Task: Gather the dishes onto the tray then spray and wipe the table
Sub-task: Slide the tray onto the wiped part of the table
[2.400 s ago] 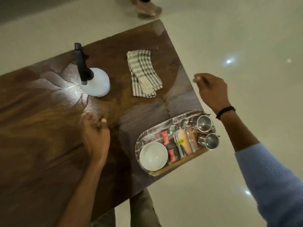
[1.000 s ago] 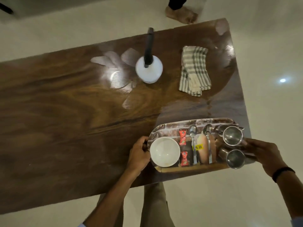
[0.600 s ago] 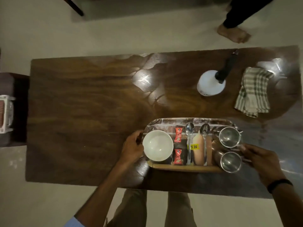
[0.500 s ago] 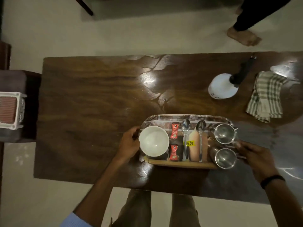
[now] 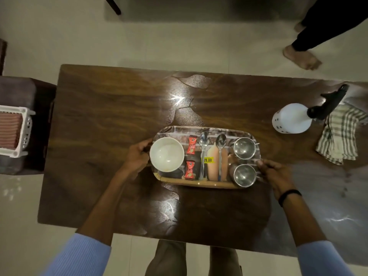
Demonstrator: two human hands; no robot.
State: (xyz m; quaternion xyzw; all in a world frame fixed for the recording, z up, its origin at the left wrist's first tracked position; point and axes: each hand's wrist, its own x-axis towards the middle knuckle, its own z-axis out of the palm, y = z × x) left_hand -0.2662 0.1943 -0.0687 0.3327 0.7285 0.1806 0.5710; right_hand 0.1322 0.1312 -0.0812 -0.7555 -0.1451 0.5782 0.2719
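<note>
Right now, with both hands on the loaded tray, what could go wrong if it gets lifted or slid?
1. The two steel cups stand loose at the right end of the tray; a tilt could topple them over the rim.
2. The spoons and red sachets lie loose and could slide against the bowl.
3. The left hand and right hand grip only the short ends, and the table looks wet, so the tray might slip.

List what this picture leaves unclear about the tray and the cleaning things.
- Head view, tray: whether it is lifted or resting; overhead angle hides it.
- Left hand, right hand: fingertips under the tray ends, hidden.
- Red sachets: print too small.
- Checked cloth: right part cut off by the edge.
- Spray bottle: fill level unreadable.
</note>
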